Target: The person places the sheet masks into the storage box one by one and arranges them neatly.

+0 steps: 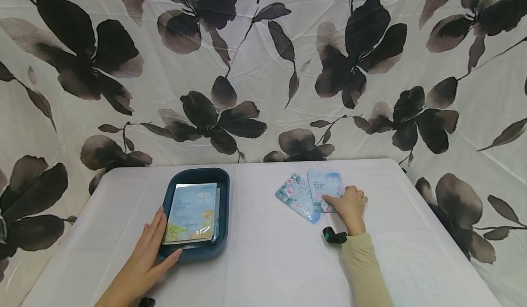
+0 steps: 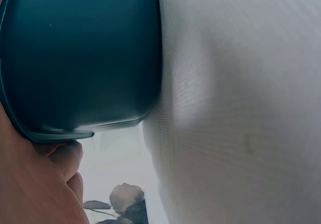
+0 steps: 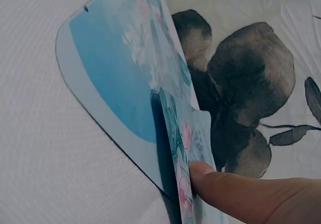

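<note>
A dark blue-green tray (image 1: 226,215) on the white table holds a small stack of light blue sheet mask packets (image 1: 193,211) with yellow and green pictures. My left hand (image 1: 144,252) lies along the tray's left side with straight fingers, its thumb at the front rim. In the left wrist view the hand touches the rim beside the tray's outer wall (image 2: 85,58). To the right, my right hand (image 1: 352,206) pinches a blue floral sheet mask packet (image 1: 325,185), thumb on its face and other fingers at its right edge. Another floral packet (image 1: 294,192) lies slanted partly beneath it.
A white cloth covers the table (image 1: 267,261). Behind it hangs a white curtain (image 1: 255,60) with dark flower prints. A small black wrist device (image 1: 334,235) sits at the right wrist.
</note>
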{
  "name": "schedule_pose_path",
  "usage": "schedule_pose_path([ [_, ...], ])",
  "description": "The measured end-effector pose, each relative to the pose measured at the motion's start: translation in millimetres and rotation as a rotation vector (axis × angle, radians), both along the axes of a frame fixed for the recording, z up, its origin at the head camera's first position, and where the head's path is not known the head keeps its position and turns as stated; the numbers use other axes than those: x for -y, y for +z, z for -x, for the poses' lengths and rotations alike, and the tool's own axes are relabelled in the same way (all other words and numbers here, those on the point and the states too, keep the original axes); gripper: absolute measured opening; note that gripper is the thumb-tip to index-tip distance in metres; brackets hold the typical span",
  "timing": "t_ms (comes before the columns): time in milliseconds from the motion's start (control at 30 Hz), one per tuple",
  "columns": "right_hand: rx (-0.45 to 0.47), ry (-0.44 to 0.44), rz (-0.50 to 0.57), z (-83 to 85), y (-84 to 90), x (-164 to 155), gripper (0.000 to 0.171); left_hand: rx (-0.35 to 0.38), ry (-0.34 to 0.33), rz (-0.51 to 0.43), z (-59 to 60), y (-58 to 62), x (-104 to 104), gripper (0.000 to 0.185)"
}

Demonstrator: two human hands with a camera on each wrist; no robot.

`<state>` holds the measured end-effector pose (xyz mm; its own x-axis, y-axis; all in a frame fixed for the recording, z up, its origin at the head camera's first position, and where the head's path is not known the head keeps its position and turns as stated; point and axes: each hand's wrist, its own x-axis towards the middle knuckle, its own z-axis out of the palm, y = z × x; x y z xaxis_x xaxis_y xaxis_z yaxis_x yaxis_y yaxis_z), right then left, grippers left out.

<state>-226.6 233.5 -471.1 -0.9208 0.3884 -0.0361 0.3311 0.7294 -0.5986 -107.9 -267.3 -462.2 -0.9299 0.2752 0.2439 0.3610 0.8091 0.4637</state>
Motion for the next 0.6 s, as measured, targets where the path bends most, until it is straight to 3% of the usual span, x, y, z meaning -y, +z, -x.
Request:
schedule_pose_path([
  [233,-0.007,-0.014,0.028,2.5,1.8,0.9,0.068,0.021,0.013,0.003,1.1,-2.2,-0.2,0.097],
  [433,-0.017,-0.034,0.039,7.7,-2.4,1.6,0.085,0.028,0.008,0.001,1.8,-3.5,-1.8,0.097],
  [600,0.022,-0.009,-0.028,13.4,-3.2,3.7,0.095,0.033,0.007,0.008,1.8,-2.3,-1.9,0.097],
])
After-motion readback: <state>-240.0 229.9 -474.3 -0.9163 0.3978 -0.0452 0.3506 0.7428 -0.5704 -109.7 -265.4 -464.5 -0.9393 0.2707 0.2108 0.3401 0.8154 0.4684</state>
